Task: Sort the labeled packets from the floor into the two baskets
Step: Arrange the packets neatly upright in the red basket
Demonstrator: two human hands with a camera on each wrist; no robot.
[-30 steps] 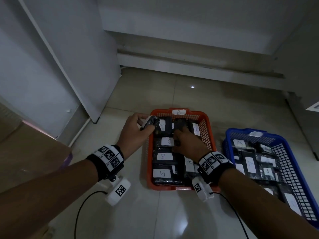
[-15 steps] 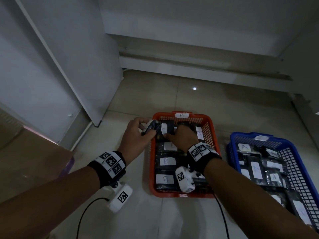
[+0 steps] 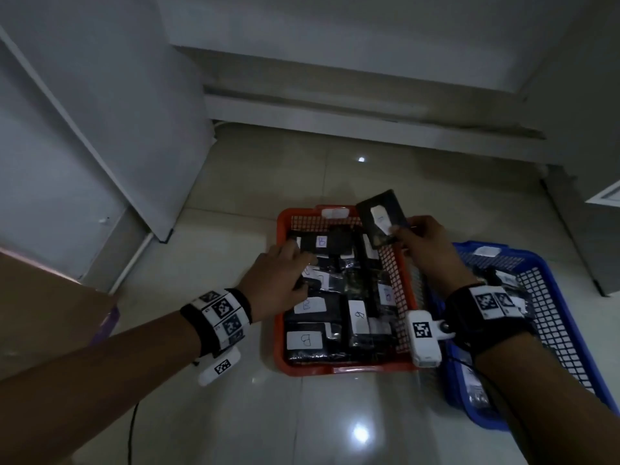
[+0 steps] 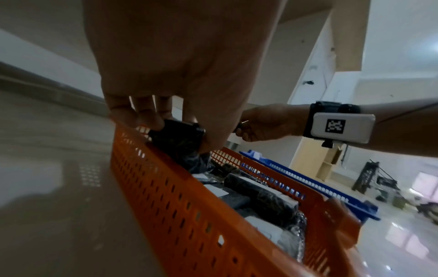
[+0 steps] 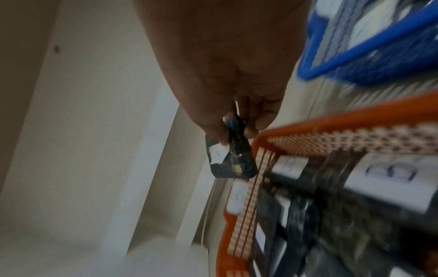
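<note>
An orange basket (image 3: 280,317) (image 4: 166,187) (image 5: 331,120) on the floor holds several black packets with white B labels. To its right a blue basket (image 3: 570,317) (image 4: 308,180) (image 5: 369,52) holds more packets. My left hand (image 3: 285,273) (image 4: 180,129) reaches over the orange basket's left rim and grips a black packet (image 4: 175,138) (image 3: 322,243) lying at its far left. My right hand (image 3: 419,243) (image 5: 237,129) pinches another black packet (image 3: 382,216) (image 5: 234,159) with a white label and holds it in the air above the orange basket's far right corner.
A white cabinet panel (image 3: 110,112) stands at the left and a low white ledge (image 3: 352,112) runs along the back. A brown cardboard box (image 3: 47,313) sits at the near left. A cable (image 3: 132,431) trails on the glossy tile floor.
My right hand has lifted a black packet out of the orange basket and moved it up and to the right. My left hand has moved further in over the basket's left side.
</note>
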